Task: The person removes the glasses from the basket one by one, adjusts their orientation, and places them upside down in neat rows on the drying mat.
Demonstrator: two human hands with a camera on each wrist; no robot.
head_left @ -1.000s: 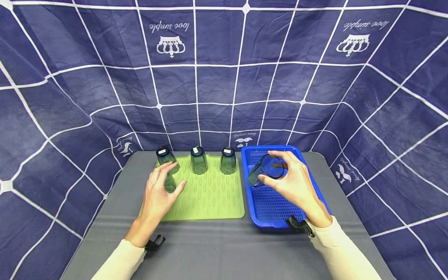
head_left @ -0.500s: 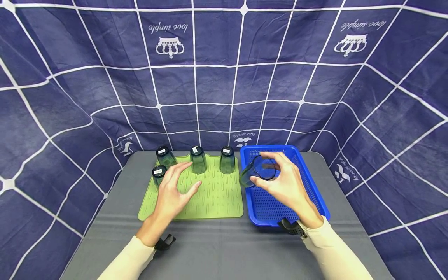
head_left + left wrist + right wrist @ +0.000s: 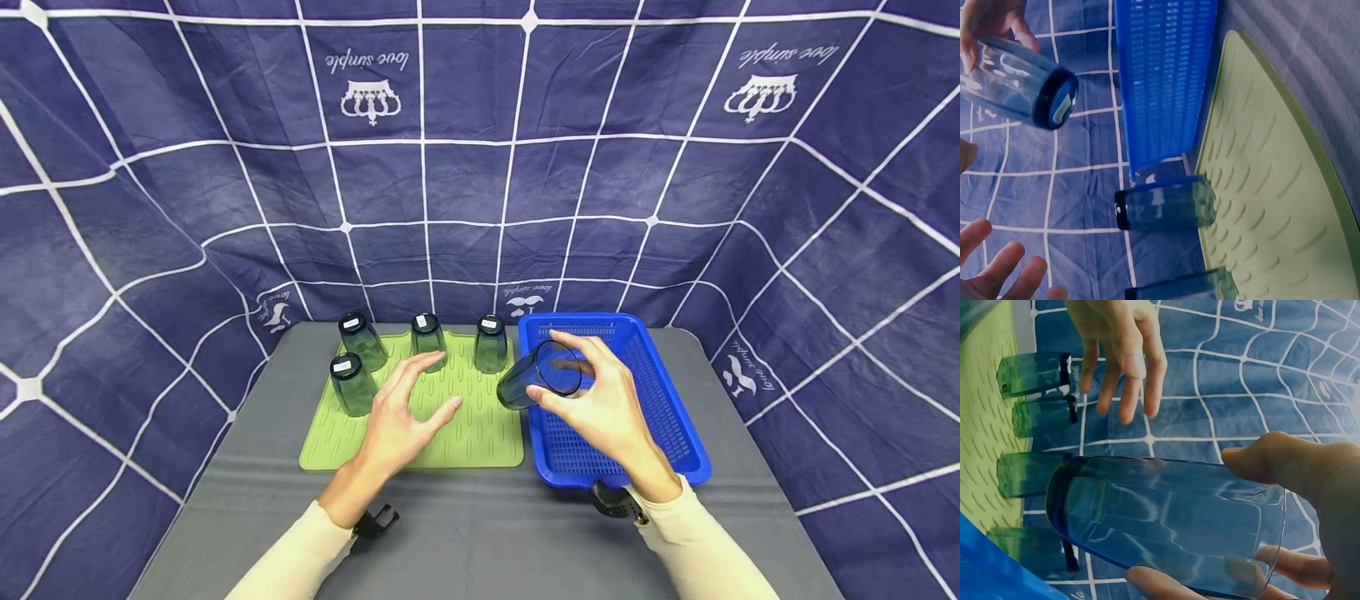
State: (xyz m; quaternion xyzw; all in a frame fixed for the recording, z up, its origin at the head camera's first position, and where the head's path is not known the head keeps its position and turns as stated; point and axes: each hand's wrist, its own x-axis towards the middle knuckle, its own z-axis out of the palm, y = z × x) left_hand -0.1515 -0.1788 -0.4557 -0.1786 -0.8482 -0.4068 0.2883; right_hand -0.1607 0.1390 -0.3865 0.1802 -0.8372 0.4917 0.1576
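Note:
My right hand [image 3: 600, 408] grips a clear blue drinking glass [image 3: 1166, 525] near its rim, thumb on one side and fingers on the other. The glass lies tilted in the air, its base toward the left, over the near-left side of the blue basket [image 3: 693, 433]. My left hand [image 3: 405, 421] holds nothing; its thumb and fingers are spread apart above the green drying mat [image 3: 480, 433]. Upside-down glasses stand on the mat: a front-left glass [image 3: 352, 385] beside the left hand, a back-left glass [image 3: 363, 342], a back-middle glass [image 3: 427, 333] and a back-right glass [image 3: 491, 343].
The perforated basket stands on the grey table [image 3: 480, 533], just right of the mat. A blue curtain [image 3: 465, 175] with white grid lines encloses the back and both sides. Each wrist carries a black strap mount.
My left hand has moved right, away from the front-left glass. The right hand has carried its glass leftward from over the basket toward the mat.

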